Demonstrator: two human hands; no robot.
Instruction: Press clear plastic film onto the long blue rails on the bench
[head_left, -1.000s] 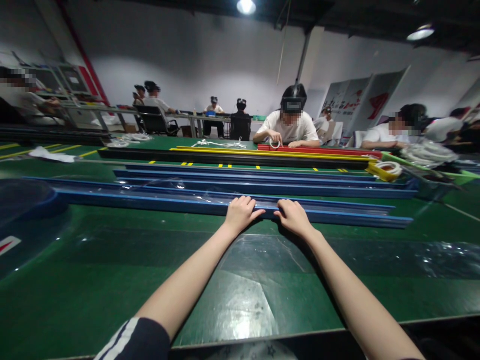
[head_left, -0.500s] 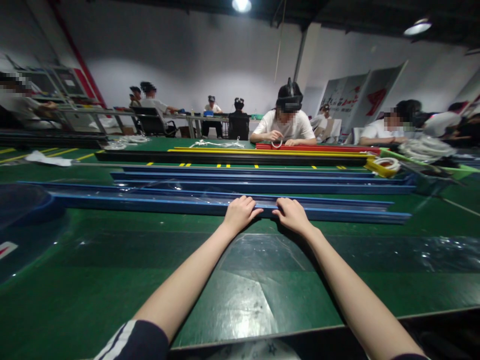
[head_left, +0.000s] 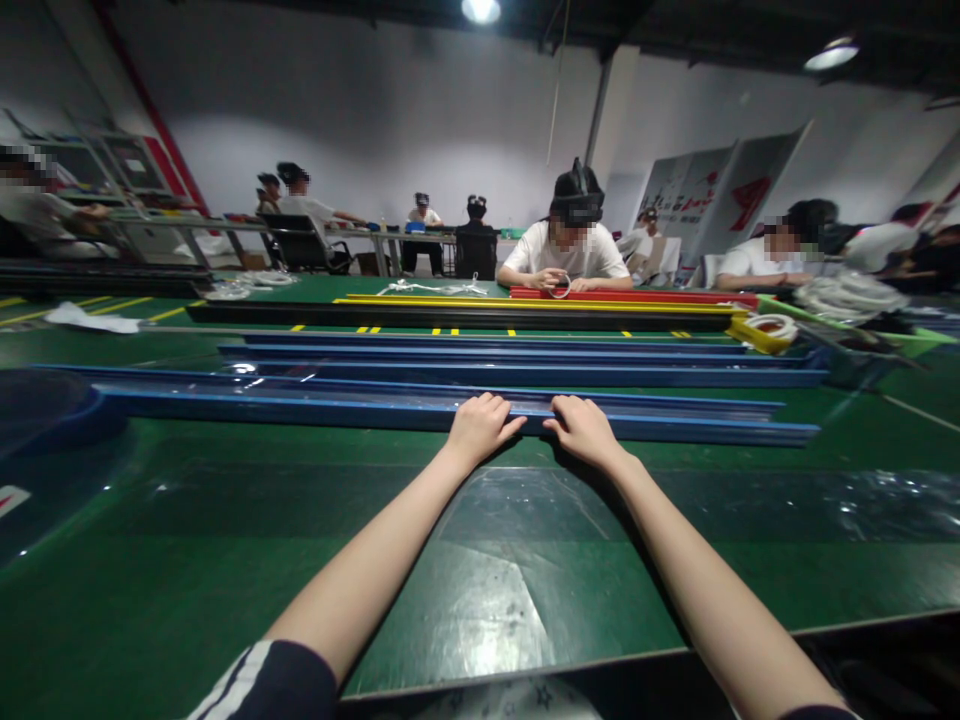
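My left hand [head_left: 481, 428] and my right hand [head_left: 582, 428] rest a short way apart on a long blue plastic channel strip [head_left: 690, 429]. The fingers curl over its top, while the thumbs lie along the near side and point at each other. The strip lies across the green table [head_left: 300, 590], parallel to its front edge. Just beyond it are more blue strips [head_left: 525, 374]. A flat clear plastic sleeve [head_left: 885, 505] stretches across the table on the near side of my hands.
Black strips [head_left: 450, 317], yellow strips and red strips [head_left: 637, 296] lie farther back. At the left stands a blue film-wrapped thing [head_left: 52, 440]. White coils [head_left: 851, 298] sit in a green bin at the right. A person [head_left: 562, 250] opposite holds a white ring.
Both hands keep the same hold on the blue strip. The whole view has shifted very slightly; the person opposite has moved the white ring a little to the right.
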